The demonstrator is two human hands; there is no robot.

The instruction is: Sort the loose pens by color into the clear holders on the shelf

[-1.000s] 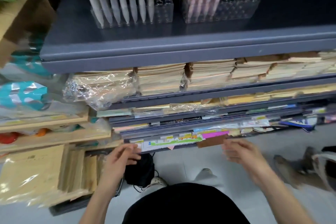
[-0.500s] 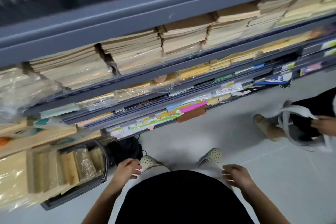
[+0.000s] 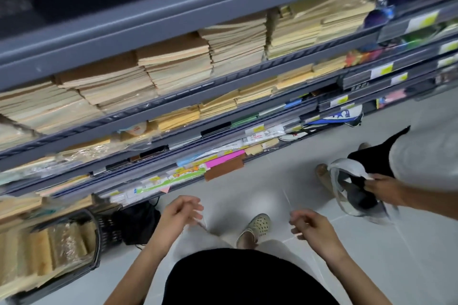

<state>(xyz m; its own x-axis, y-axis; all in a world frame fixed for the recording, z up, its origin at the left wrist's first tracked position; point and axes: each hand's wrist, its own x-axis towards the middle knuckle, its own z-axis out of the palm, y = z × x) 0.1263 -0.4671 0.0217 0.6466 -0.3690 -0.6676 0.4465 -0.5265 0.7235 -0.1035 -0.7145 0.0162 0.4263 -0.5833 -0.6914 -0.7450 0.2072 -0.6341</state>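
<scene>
Below the grey metal shelf [image 3: 148,39], left hand [image 3: 181,215] and right hand [image 3: 312,226] hover loosely curled, empty; fetching loose pens likely follows.

The grey shelf [image 3: 173,25] slants across the top, blurred.

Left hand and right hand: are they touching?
Apart. Head view shows grey floor and a clog between the left hand and the right hand.

Tan notebook stacks [image 3: 173,64] above; dark basket [image 3: 97,242] lower left; white plastic bag [image 3: 347,165] right.
</scene>
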